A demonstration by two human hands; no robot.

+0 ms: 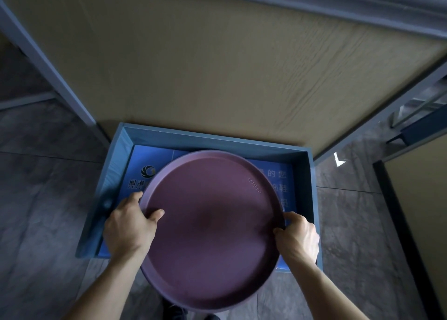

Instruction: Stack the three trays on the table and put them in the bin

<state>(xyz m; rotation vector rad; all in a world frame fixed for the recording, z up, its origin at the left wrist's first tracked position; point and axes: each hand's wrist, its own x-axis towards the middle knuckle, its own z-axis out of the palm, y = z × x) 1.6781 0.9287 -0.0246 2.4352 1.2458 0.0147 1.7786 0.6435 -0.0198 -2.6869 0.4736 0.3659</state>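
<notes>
A round maroon tray stack (pixel 212 228) hangs over the blue bin (pixel 312 186) on the floor; only the top tray shows, with a darker rim edge beneath it at the near side. My left hand (pixel 129 223) grips the stack's left rim, thumb on the tray's inner surface. My right hand (pixel 298 237) grips the right rim. The stack's far edge is above the bin's inside, while its near edge sticks out past the bin's front wall. The bin's bottom is a blue sheet with white print (pixel 154 160).
The wooden table (pixel 217 66) with a grey frame stands just behind the bin. Dark stone floor tiles (pixel 41 199) lie on both sides. Another piece of furniture (pixel 420 199) stands at the right. My feet show at the bottom edge.
</notes>
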